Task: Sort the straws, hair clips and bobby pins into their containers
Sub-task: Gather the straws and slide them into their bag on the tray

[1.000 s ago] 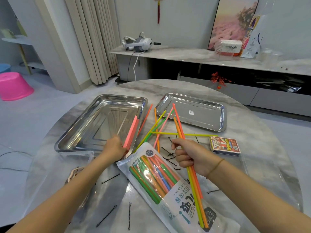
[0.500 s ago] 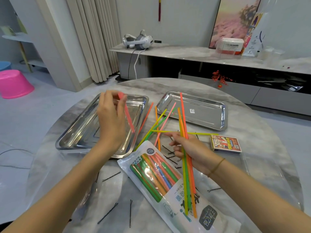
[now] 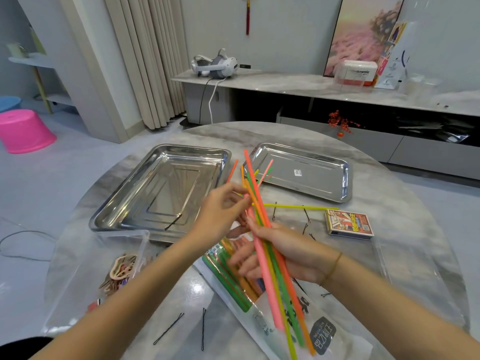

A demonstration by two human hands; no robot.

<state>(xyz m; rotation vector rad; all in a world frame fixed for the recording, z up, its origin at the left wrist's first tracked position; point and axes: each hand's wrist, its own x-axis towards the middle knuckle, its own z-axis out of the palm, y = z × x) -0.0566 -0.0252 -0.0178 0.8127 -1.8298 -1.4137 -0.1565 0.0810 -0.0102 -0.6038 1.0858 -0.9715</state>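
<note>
Straws (image 3: pixel 266 276) in a mixed-colour bundle above the table (image 3: pixel 402 193).
Right hand (image 3: pixel 291 253) grips the bundle mid-length; left hand (image 3: pixel 223 211) pinches it higher up, over the printed packet (image 3: pixel 233 284). The far box (image 3: pixel 359 71) reads "…sonic".

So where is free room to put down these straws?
The right tray is bare but for a sticker; the left tray holds only one bobby pin. Between the trays and the card box loose straws and pins crowd.
</note>
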